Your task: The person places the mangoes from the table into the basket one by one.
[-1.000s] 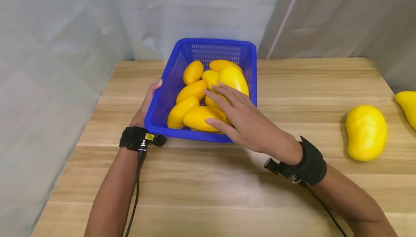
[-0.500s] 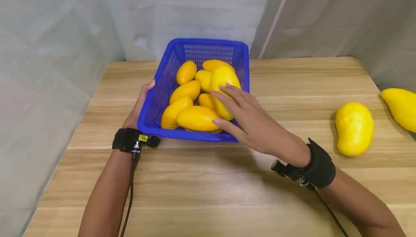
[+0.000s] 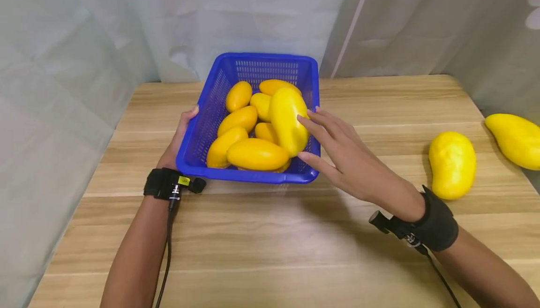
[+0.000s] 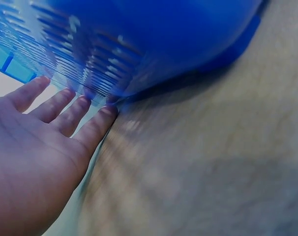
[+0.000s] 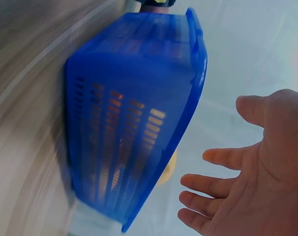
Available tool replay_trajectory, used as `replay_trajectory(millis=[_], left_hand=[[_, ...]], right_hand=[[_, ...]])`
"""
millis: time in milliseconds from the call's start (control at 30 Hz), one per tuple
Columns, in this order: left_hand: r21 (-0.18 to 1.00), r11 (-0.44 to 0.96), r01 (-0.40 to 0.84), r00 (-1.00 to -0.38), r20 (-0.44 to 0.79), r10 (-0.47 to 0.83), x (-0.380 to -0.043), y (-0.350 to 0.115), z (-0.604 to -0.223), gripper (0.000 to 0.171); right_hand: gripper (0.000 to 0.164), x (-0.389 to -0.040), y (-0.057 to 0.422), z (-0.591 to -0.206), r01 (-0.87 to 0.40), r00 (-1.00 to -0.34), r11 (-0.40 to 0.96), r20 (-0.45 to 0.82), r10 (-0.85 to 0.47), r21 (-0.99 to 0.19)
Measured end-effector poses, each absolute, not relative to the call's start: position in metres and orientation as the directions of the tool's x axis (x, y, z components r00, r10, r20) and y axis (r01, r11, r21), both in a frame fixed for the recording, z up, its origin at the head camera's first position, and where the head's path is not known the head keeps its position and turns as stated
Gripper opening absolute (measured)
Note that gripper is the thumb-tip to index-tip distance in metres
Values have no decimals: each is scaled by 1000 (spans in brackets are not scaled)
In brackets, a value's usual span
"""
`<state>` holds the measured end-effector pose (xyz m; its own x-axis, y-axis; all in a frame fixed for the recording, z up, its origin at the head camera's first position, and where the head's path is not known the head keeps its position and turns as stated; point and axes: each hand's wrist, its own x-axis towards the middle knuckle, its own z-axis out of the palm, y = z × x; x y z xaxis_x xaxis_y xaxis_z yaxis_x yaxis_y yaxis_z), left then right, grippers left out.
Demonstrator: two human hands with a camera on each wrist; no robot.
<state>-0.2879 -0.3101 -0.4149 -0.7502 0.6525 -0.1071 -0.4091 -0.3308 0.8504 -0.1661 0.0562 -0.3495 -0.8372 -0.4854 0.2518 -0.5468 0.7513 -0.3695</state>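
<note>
A blue plastic basket (image 3: 310,175) with slotted walls stands on the table, holding several yellow mangoes. The largest mango (image 3: 288,119) lies on top at the basket's right side; a smaller mango (image 3: 257,154) rests near the front wall. My left hand (image 3: 175,141) is at the basket's left side, and in the left wrist view its extended fingertips (image 4: 108,110) touch the slotted wall from outside. My right hand (image 3: 350,158) hovers at the right rim with fingers spread, close beside the largest mango. In the right wrist view this hand (image 5: 257,172) holds nothing and is apart from the basket.
Two more large mangoes lie to the right: one mango (image 3: 452,165) on the wooden table (image 3: 270,242), another mango (image 3: 516,140) at the table's right edge. A pale sheet (image 3: 253,12) hangs behind and along the left side. Cables run from both wrist cameras.
My right hand has drawn back rightward from above the mangoes, leaving the largest one in the basket. My left hand has stayed at the basket's side. The whole view has shifted slightly.
</note>
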Motion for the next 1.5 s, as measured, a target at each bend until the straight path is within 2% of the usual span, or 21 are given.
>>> replay_trajectory(millis=[600,967,1200,1500], left_hand=[[871,-305,-385,-758,-110,642,-286,-309,-417,68],[862,-324,-390,-760,-103,642,-289,-308,-417,68],[866,-324,-381,-766,-100,635,-288,-309,-415,67],[858,-343,-383,-767,-87,636,-287,-309,-414,68]], right_hand=[[70,-162,123,-363,-418,-904,827,261,-339,-375],[72,-165,167,-377,-274,-946,884,271,-178,-378],[74,-166,185,-387,-163,-975,898,207,-83,-409],[80,-169,194,-397,-107,-987,900,155,-45,-422]])
